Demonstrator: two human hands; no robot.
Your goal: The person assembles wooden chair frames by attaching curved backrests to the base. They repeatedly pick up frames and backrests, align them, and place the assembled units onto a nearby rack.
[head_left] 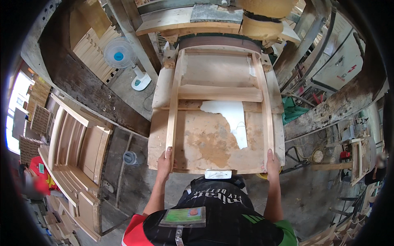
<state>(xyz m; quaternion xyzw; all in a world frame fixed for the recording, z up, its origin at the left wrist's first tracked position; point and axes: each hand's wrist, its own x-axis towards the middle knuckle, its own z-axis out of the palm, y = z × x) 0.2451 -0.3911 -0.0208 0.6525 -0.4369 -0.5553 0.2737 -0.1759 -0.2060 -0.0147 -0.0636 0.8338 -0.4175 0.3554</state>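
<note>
A pale wooden chair frame [219, 92] lies in front of me, with two long side pieces, a crossbar and a curved rail at its far end. My left hand [165, 163] is closed round the near end of the left side piece, thumb on top. The near end of the right side piece is gripped by my right hand [271, 163]. Beneath the frame is a worn wooden work board [197, 135] with a torn white patch. The far rail is up against a brown band [217, 41] that looks like a sanding belt.
Heavy posts and beams [94, 86] flank the board. A white fan [119, 53] stands at the far left. Curved wooden parts [67, 143] are stacked at left, near a small bucket [133, 158]. At far right is a grey electrical cabinet [340, 61]. A person in red [37, 176] is at the left edge.
</note>
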